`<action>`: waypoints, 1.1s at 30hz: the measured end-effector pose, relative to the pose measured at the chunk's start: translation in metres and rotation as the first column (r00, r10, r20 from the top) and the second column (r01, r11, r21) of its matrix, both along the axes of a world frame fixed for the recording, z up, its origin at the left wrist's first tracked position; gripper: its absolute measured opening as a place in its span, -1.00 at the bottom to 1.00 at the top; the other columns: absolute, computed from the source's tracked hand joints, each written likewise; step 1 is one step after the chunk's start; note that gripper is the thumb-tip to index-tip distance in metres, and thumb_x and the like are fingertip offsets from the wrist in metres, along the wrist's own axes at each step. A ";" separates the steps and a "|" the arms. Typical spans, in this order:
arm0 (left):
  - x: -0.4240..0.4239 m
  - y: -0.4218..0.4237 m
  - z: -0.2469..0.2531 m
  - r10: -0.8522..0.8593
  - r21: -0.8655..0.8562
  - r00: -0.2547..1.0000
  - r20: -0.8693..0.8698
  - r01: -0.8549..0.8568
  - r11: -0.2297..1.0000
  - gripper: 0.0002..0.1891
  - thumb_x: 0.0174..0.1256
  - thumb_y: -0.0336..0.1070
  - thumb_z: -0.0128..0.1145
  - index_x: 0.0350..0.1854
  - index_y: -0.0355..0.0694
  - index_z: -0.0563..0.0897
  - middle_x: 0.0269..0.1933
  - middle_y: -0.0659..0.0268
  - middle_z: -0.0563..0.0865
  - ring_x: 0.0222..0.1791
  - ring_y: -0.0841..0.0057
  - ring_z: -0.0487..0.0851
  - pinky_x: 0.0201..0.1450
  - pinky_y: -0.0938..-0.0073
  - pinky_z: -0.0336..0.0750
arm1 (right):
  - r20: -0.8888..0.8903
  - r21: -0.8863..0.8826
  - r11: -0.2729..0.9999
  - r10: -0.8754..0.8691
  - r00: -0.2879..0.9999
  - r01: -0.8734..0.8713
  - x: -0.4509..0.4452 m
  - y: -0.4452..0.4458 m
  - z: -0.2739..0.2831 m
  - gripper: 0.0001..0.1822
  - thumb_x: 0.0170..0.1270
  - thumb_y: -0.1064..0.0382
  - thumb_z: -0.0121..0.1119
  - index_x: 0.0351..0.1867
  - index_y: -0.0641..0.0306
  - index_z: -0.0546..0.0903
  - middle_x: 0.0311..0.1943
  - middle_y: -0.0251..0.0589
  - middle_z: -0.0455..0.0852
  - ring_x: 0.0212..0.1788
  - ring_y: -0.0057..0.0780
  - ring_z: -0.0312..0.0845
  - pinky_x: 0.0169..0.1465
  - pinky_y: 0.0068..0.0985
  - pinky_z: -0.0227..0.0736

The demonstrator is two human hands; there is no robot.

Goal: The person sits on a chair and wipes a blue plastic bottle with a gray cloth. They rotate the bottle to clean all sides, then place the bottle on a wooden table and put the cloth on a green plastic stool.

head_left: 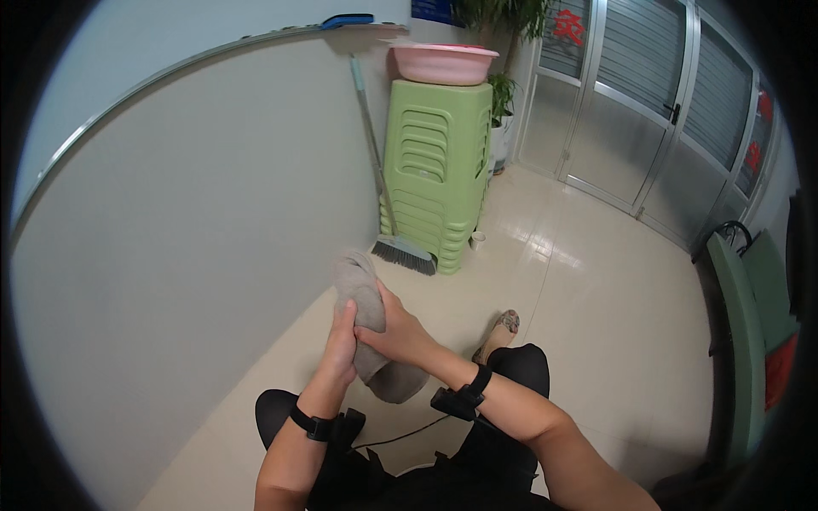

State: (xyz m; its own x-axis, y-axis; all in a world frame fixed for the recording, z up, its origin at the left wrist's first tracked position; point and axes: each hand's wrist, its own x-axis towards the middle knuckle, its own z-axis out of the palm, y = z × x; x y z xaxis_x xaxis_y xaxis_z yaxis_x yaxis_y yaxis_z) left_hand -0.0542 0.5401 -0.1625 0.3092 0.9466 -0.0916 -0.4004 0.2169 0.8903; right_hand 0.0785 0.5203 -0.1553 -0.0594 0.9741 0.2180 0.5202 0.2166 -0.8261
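Observation:
A soft grey cloth point(364, 300), perhaps a towel, is bunched lengthwise in front of me. My left hand point(340, 345) grips its left side, with the thumb lying on top. From the right, my right hand point(399, 329) is closed around the middle, its thumb close to the left one. The bunched upper end sticks out beyond my fingers, and a wider loose flap hangs below my hands. Most of my fingers are hidden behind the cloth. Each wrist wears a black strap; a dark cable point(399, 436) runs between the forearms.
A whiteboard point(192, 211) with an eraser point(347, 21) on its ledge stands to the left. Ahead are a broom point(406, 254), stacked green stools point(438, 166) and a pink basin point(444, 64) on top. Metal-framed doors point(632, 121) lie beyond; a green padded seat point(735, 345) is at right.

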 end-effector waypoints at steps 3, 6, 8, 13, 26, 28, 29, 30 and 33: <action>0.041 0.028 -0.009 -0.054 0.016 0.997 -0.047 0.055 0.998 -0.37 0.53 -0.03 -0.14 0.47 -0.31 0.10 0.40 0.11 0.32 0.38 0.30 0.32 0.38 0.33 0.25 | -0.051 -0.024 0.996 -0.090 0.995 0.089 0.037 0.015 -0.007 0.10 0.05 -0.06 0.32 0.47 0.44 -0.05 0.35 0.30 0.24 0.39 0.10 0.20 0.38 -0.22 0.22; 0.082 0.056 -0.019 -0.129 0.016 0.990 -0.063 0.130 0.991 -0.37 0.53 -0.05 -0.12 0.47 -0.31 0.09 0.41 0.09 0.31 0.40 0.30 0.29 0.40 0.33 0.23 | -0.121 -0.027 0.986 -0.164 0.979 0.162 0.077 0.031 -0.013 0.11 0.06 -0.05 0.33 0.49 0.41 -0.07 0.39 0.29 0.19 0.42 0.07 0.17 0.40 -0.26 0.18; 0.113 0.068 -0.018 -0.163 0.006 0.981 -0.106 0.164 0.986 -0.37 0.52 -0.05 -0.12 0.47 -0.32 0.09 0.41 0.09 0.31 0.40 0.30 0.28 0.41 0.33 0.21 | -0.167 -0.014 0.980 -0.199 0.966 0.199 0.105 0.039 -0.018 0.11 0.07 -0.04 0.33 0.50 0.39 -0.09 0.41 0.29 0.17 0.43 0.06 0.17 0.41 -0.29 0.17; 0.173 0.092 -0.006 -0.245 -0.037 0.957 -0.154 0.242 0.970 -0.37 0.52 -0.07 -0.10 0.47 -0.31 0.11 0.42 0.09 0.29 0.41 0.30 0.27 0.43 0.35 0.17 | -0.251 0.077 0.960 -0.242 0.937 0.268 0.163 0.069 -0.034 0.07 0.10 0.03 0.32 0.49 0.41 -0.08 0.39 0.34 0.17 0.42 0.07 0.18 0.38 -0.29 0.20; 0.168 0.199 0.006 -0.160 -0.123 0.944 -0.290 0.129 0.984 -0.48 0.50 0.05 -0.11 0.38 -0.09 0.32 0.28 0.32 0.46 0.15 0.49 0.46 0.22 0.34 0.31 | -0.215 0.074 0.997 0.000 0.977 0.016 0.204 0.185 -0.018 -0.12 0.05 0.29 0.20 0.48 0.15 0.16 0.35 0.11 0.34 0.40 -0.08 0.25 0.40 -0.34 0.16; 0.174 0.216 0.011 -0.119 -0.108 0.958 -0.262 0.094 0.990 -0.51 0.50 0.03 -0.09 0.35 -0.11 0.35 0.25 0.35 0.48 0.11 0.53 0.48 0.18 0.36 0.35 | -0.156 0.125 0.992 0.044 0.987 -0.025 0.218 0.206 -0.009 -0.13 0.06 0.30 0.19 0.48 0.12 0.17 0.34 0.09 0.36 0.39 -0.09 0.27 0.40 -0.34 0.17; 0.179 0.227 0.011 -0.078 -0.095 0.962 -0.261 0.055 0.994 -0.51 0.49 0.02 -0.07 0.33 -0.12 0.35 0.24 0.34 0.48 0.11 0.52 0.49 0.17 0.37 0.37 | -0.114 0.140 0.990 0.045 0.992 -0.029 0.226 0.216 -0.003 -0.14 0.06 0.31 0.19 0.48 0.09 0.17 0.33 0.08 0.37 0.37 -0.07 0.29 0.39 -0.34 0.20; 0.183 0.239 0.010 -0.034 -0.077 0.965 -0.261 0.014 0.997 -0.51 0.49 0.01 -0.05 0.32 -0.14 0.36 0.23 0.33 0.49 0.12 0.51 0.49 0.16 0.37 0.39 | -0.073 0.158 0.987 0.047 0.996 -0.035 0.232 0.222 0.009 -0.14 0.06 0.31 0.19 0.48 0.07 0.18 0.31 0.08 0.39 0.35 -0.05 0.31 0.37 -0.34 0.22; 0.188 0.267 0.016 0.033 -0.055 0.973 -0.226 -0.047 0.997 -0.51 0.46 0.00 0.01 0.30 -0.17 0.36 0.22 0.28 0.49 0.11 0.47 0.52 0.13 0.38 0.44 | 0.076 0.139 0.990 -0.016 0.997 0.005 0.253 0.238 0.038 -0.16 0.08 0.35 0.19 0.47 -0.01 0.20 0.28 0.10 0.40 0.32 0.02 0.32 0.33 -0.28 0.28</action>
State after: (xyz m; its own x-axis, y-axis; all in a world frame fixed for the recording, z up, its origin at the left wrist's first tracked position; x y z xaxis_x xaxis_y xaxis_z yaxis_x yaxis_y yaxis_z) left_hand 0.1334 0.8072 -0.1469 0.2359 0.9486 -0.2110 -0.2006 0.2600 0.9445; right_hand 0.3314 0.7586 -0.1172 -0.0707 0.9354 0.3464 0.5838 0.3204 -0.7460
